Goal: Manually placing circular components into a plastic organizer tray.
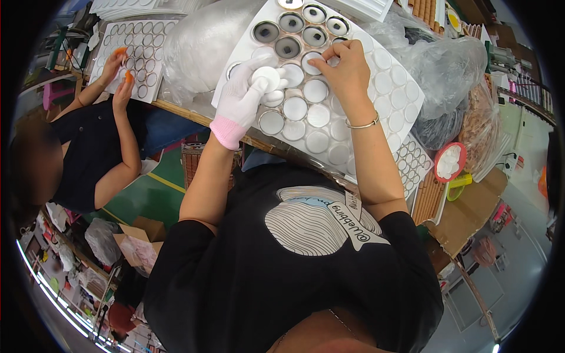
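My left hand [236, 97] wears a white knit glove with a pink cuff. It is closed around a few loose white discs [266, 79], the top one lying flat under the thumb. Bare and wearing a bangle, my right hand [348, 73] bends over the white board [242, 50], its thumb and forefinger pinching at a white disc [312, 63] in a round holder. Toward the far side, several round holders [288, 47] show dark insides with a small dark square. Nearer and to the right, rows of holders have white tops [316, 90]. My right palm hides some holders.
A big clear plastic bag [197, 53] stands left of the board; more plastic bags [453, 70] are at the right. Nearby are a red-rimmed bowl of white pieces [450, 162] and another board of rings [406, 167]. At left, a co-worker's hands [120, 82] work over a similar board [106, 44].
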A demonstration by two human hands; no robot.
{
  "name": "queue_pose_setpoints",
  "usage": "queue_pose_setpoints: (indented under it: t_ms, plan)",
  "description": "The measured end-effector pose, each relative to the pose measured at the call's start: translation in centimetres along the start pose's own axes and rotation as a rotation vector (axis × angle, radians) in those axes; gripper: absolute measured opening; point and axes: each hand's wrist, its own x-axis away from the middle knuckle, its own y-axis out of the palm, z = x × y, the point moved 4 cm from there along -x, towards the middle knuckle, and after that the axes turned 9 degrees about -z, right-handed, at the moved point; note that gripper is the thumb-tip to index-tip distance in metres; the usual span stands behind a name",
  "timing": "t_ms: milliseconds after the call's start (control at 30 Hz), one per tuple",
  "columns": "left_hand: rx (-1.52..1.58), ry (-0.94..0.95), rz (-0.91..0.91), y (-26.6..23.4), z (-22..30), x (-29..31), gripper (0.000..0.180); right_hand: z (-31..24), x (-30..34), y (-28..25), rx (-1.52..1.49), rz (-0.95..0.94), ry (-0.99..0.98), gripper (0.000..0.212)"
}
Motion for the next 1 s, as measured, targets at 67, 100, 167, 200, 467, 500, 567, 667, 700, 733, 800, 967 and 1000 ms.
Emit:
queue_pose_setpoints:
  t_ms: [67,100,167,200,467,500,567,667,700,733,800,967,1000]
  plan:
    - [-0.12,-0.02,0.001,-0.2,0.0,-0.4,0.032,-0.5,0.0,0.0,0.024,0.022,-0.017,0.028]
    - [-0.24,-0.037,0.004,-0.2,0.1,-0.6,0.031,-0.7,0.0,-0.1,0.048,0.045,-0.037,0.027]
    - [-0.307,-0.037,0.028,0.0,0.7,-0.9,0.032,-1.1,0.1,-0.1,0.091,0.137,-0.101,0.027]
    - [-0.376,-0.035,0.056,0.0,1.1,-1.0,0.034,-1.5,0.2,-0.3,0.131,0.229,-0.168,0.027]
    - [-0.304,-0.102,0.105,-0.2,0.8,-1.5,0.031,-3.7,1.7,-0.2,-0.399,-0.143,-0.054,0.02]
    - [-0.353,-0.067,0.092,-0.3,1.0,-1.6,0.03,-3.5,1.2,0.3,-0.442,-0.186,-0.051,0.019]
    - [-0.242,-0.033,0.121,-1.0,1.0,-2.0,0.032,-3.0,-0.5,0.2,-0.329,-0.085,-0.049,0.019]
    - [-0.092,0.022,0.156,-1.7,1.6,-1.7,0.034,-2.7,-2.5,0.7,-0.171,0.04,-0.096,0.017]
    - [-0.058,0.052,0.167,-1.9,2.1,-1.6,0.036,-3.1,-3.1,1.0,-0.129,0.066,-0.156,0.017]
    - [-0.059,0.054,0.171,-2.2,2.2,-1.6,0.036,-3.0,-3.3,1.4,-0.131,0.063,-0.16,0.017]
    - [-0.064,-0.005,0.205,-2.8,2.0,-1.8,0.038,-3.1,-3.6,2.5,0.04,-0.034,-0.197,0.021]
    - [-0.189,-0.086,0.283,-4.0,1.3,-2.4,0.034,-4.0,-3.2,2.3,0.122,0.017,-0.22,0.021]
    - [-0.192,-0.107,0.307,-4.0,1.2,-2.5,0.033,-4.0,-3.3,1.9,0.089,0.055,-0.185,0.021]
